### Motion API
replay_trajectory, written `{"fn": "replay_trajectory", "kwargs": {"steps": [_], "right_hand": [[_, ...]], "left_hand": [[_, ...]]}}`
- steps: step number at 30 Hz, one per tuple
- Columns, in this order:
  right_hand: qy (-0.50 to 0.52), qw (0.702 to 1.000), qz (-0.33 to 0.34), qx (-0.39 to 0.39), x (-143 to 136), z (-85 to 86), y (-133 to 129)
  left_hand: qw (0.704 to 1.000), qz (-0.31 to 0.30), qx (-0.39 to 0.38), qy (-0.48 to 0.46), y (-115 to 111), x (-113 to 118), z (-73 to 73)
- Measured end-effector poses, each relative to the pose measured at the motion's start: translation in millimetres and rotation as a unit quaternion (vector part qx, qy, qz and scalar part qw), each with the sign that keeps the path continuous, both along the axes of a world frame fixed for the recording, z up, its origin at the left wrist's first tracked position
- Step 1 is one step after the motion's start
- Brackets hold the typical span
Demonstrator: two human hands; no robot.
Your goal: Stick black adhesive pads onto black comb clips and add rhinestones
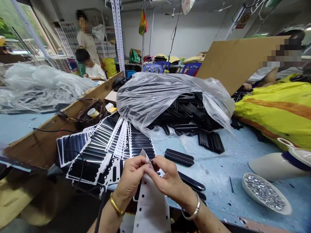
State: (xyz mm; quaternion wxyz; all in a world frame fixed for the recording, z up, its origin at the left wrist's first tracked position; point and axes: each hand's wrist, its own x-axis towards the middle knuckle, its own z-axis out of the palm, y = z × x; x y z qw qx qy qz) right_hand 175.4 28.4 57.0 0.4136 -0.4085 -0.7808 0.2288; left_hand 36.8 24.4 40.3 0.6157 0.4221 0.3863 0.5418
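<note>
Here, in the head view, both hands meet at six o'clock over a white backing strip (152, 207). The left hand (131, 176) pinches its top edge; the right hand (167, 178) pinches a small black sticker (151, 161) at that corner, seemingly mid-peel. Lifting it clean calls for a steady pull while the left holds the strip taut. A black grille (179, 157) lies at one o'clock, sticker sheets (107, 145) at ten. The sticker's shape is hidden by fingertips; the strip's lower end is cut off.
</note>
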Motion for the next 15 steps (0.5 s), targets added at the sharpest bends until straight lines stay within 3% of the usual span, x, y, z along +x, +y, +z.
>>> {"fn": "replay_trajectory", "kwargs": {"steps": [7, 15], "right_hand": [[0.075, 0.993, -0.024, -0.085, 16, -7.0, 8], [0.247, 0.941, -0.132, -0.191, 47, -9.5, 25]], "left_hand": [[0.998, 0.001, -0.058, -0.032, -1, 3, -8.1], [0.98, 0.046, -0.146, -0.124, 4, -10, -18.3]]}}
